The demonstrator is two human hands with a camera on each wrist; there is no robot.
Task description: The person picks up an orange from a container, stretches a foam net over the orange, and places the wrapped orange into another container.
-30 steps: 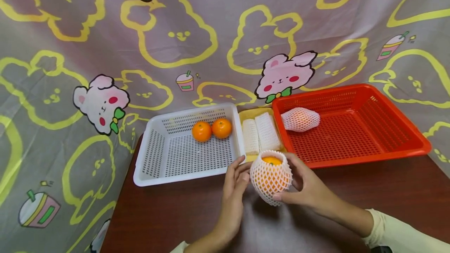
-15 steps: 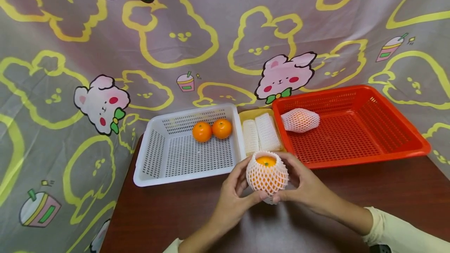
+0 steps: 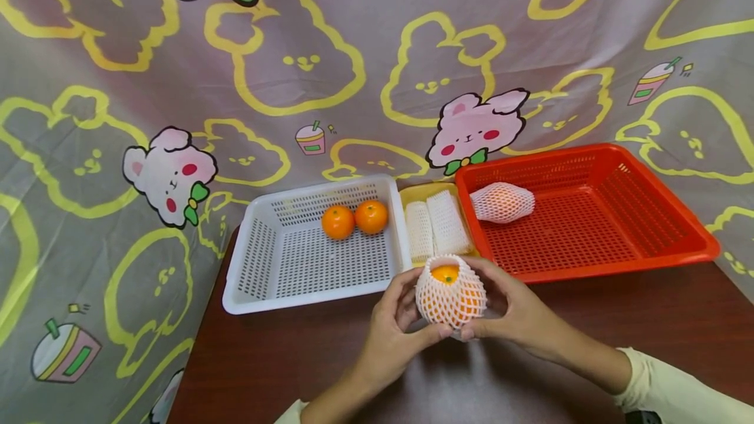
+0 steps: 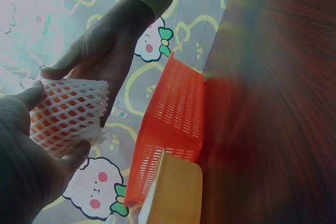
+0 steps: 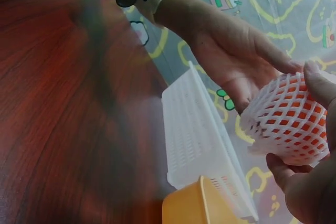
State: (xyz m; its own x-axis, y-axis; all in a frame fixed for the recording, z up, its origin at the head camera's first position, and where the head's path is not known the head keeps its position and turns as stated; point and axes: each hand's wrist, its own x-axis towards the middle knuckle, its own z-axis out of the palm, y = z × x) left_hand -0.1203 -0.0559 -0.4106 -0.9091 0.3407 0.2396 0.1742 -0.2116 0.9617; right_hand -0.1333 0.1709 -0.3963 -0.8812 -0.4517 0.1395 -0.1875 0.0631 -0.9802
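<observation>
An orange [image 3: 446,273] sits inside a white foam net sleeve [image 3: 451,303], its stem end showing through the sleeve's round top opening. My left hand [image 3: 396,326] grips the netted fruit from the left, and my right hand [image 3: 511,309] grips it from the right. Both thumbs meet near its front, low on the net. In the wrist views the net [image 4: 71,111] wraps the fruit's side, with fingers of both hands around it. The fruit is held above the table, in front of the baskets.
A white basket [image 3: 318,294] at left holds two bare oranges [image 3: 355,218]. Folded foam sleeves [image 3: 438,222] lie in a yellow tray [image 3: 430,187] between the baskets. One netted fruit [image 3: 504,202] lies in the red basket [image 3: 612,260] at right. A patterned cloth [image 3: 365,51] hangs behind the brown table [image 3: 265,358].
My left hand, its fingers looser on the fruit a second ago, has closed around its left side with the thumb in front. The netted orange has shifted slightly left and tilted more upright.
</observation>
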